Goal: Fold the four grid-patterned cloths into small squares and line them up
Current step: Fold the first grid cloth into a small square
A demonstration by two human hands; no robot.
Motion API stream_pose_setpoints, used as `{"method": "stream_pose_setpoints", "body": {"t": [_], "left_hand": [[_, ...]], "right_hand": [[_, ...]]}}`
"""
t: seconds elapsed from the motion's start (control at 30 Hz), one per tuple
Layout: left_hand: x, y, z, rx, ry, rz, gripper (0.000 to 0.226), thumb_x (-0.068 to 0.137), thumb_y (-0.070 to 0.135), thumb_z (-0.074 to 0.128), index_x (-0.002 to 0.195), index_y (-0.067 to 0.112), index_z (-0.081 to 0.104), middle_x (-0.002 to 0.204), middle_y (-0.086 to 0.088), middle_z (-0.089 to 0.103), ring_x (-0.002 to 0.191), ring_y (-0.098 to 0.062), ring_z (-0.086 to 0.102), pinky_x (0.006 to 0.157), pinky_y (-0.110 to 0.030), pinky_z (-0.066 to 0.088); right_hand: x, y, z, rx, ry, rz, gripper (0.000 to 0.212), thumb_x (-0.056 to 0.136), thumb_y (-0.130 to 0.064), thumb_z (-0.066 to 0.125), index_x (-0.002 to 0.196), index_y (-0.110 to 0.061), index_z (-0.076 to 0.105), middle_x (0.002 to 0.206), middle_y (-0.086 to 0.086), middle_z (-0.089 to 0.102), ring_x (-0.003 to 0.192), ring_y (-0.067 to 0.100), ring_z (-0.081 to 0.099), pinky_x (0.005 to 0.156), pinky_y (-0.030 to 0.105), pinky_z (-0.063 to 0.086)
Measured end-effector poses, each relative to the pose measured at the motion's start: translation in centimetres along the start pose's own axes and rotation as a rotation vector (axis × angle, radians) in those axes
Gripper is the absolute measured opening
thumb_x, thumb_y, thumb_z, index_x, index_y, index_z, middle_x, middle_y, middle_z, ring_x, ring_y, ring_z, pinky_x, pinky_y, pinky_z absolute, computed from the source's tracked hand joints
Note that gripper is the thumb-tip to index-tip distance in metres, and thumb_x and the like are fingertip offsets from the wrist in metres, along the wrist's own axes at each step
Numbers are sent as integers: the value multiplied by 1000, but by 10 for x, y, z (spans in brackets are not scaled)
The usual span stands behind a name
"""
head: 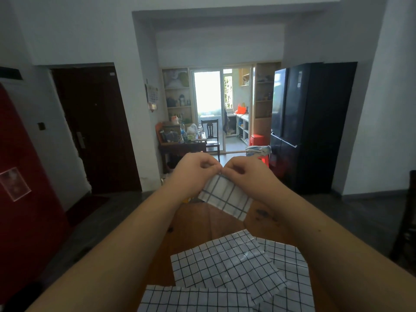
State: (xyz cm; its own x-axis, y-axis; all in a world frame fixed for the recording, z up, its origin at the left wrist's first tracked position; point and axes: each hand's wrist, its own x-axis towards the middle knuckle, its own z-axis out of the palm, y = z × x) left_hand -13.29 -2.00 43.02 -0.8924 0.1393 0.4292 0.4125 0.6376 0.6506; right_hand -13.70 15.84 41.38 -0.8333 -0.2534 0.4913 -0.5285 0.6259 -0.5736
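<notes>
I hold one folded cloth (226, 198) up in the air in front of me, above the far part of the wooden table (198, 224). My left hand (193, 171) and my right hand (246, 174) meet at its top edge, knuckles almost touching, and both pinch that edge between thumb and fingertips. The cloth hangs down from the pinch as a small slanted rectangle, its lower corner tilted toward my right forearm.

Three more cloths lie spread out on the table nearer to me. The middle cloth (225, 264) lies flat and turned at an angle, overlapping the right cloth (290, 262), whose edge shows from under it. The near cloth (193, 299) lies at the bottom of the view, its far edge just under the corner of the middle one. All three are creased but unfolded.

Beyond the table stand a dark door (96, 129) on the left and a black fridge (299, 122) on the right.
</notes>
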Motion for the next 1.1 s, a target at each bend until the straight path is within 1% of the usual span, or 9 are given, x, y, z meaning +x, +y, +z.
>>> {"method": "stream_pose_setpoints", "body": {"t": [0.1, 0.3, 0.43, 0.5, 0.57, 0.7, 0.87, 1.0, 1.1], "left_hand": [[2, 3, 5, -5, 8, -41, 11, 96, 28, 68, 94, 22, 77, 93, 7, 73, 89, -6, 66, 86, -34, 57], [8, 1, 6, -75, 106, -136, 12, 97, 27, 66, 97, 23, 77, 95, 10, 73, 91, -4, 66, 75, -22, 51], [3, 0, 21, -21, 15, -154, 11, 97, 31, 64, 93, 28, 73, 101, 12, 71, 97, -7, 66, 89, -33, 56], [0, 6, 30, 3, -71, -153, 9, 95, 34, 66, 89, 32, 72, 111, 19, 66, 97, -3, 60, 98, -38, 52], [-4, 14, 38, 22, -143, -149, 10, 94, 36, 68, 86, 36, 73, 114, 23, 60, 97, 0, 55, 101, -35, 46], [-12, 14, 48, 42, -86, -194, 9, 94, 37, 68, 93, 33, 77, 101, 16, 70, 100, -3, 61, 95, -34, 51], [-35, -6, 41, -54, -26, -316, 10, 95, 33, 67, 96, 29, 76, 87, 11, 76, 83, -2, 71, 83, -30, 56], [-49, -18, 33, 3, -58, -383, 7, 94, 29, 70, 93, 29, 77, 86, 13, 76, 81, 2, 70, 78, -25, 55], [-63, -23, 28, 25, -54, -443, 7, 92, 26, 73, 87, 28, 77, 81, 10, 76, 77, -1, 71, 71, -20, 51]], "right_hand": [[-3, 8, -4, -20, 16, 10, 15, 95, -31, 63, 86, -22, 71, 86, -6, 69, 84, 10, 62, 76, 29, 49], [-17, 36, -21, 53, 10, 66, 15, 97, -26, 61, 84, -23, 69, 82, -9, 68, 81, 7, 62, 74, 25, 49], [-22, 53, -29, 63, 12, 63, 13, 96, -24, 62, 85, -24, 69, 85, -9, 69, 81, 5, 61, 71, 20, 47], [-23, 58, -30, 36, -8, 45, 11, 97, -24, 62, 89, -23, 68, 88, -9, 68, 82, 2, 59, 69, 17, 42], [-24, 64, -28, 15, -43, 31, 9, 97, -24, 61, 92, -23, 69, 90, -8, 67, 84, 3, 58, 71, 19, 43], [-25, 75, -24, 39, -79, 36, 11, 97, -24, 60, 93, -21, 70, 92, -7, 68, 90, 8, 60, 80, 25, 47], [-26, 90, -6, 206, -158, 103, 12, 94, -30, 63, 86, -25, 72, 87, -11, 68, 88, 11, 63, 83, 40, 55], [-25, 81, 21, 110, -376, -11, 10, 95, -35, 62, 99, -34, 71, 96, -17, 68, 94, 0, 62, 79, 23, 50], [-27, 64, 47, 175, -416, -69, 13, 94, -36, 62, 101, -31, 72, 91, -17, 70, 85, -2, 64, 77, 24, 56]]}}
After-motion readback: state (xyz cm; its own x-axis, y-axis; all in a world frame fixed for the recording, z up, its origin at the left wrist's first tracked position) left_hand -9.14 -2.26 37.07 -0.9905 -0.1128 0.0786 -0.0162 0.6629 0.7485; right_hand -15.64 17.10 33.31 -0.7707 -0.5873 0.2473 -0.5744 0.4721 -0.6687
